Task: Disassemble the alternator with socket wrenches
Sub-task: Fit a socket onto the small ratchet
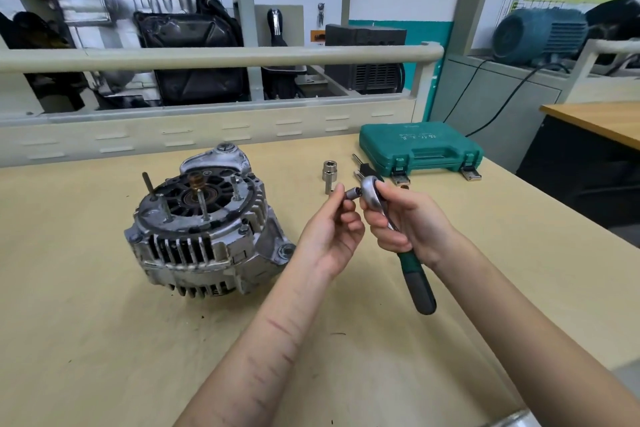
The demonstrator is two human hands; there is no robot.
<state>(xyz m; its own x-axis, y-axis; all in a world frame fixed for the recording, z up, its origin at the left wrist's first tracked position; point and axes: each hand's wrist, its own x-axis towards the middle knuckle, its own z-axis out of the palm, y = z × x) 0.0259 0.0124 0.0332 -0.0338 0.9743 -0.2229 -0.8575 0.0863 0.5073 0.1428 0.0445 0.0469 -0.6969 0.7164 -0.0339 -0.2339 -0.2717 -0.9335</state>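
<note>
Alternator (204, 222) sits on table (104, 340), left of both hands. R hand (405, 218) grips ratchet wrench (412, 274) by shaft, green handle hanging below. L hand (332, 232) pinches small socket (352, 193) at ratchet head. 1 spare socket (329, 175) upright behind; green case (420, 146) closed.

Silver-grey alternator (202, 218) with black vents, green-and-black wrench (414, 274) handle, teal case (420, 146), pale yellow wood-grain desk (86, 305)

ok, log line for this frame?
left hand: pinches socket at ratchet head | right hand: grips ratchet | alternator: untouched
</note>
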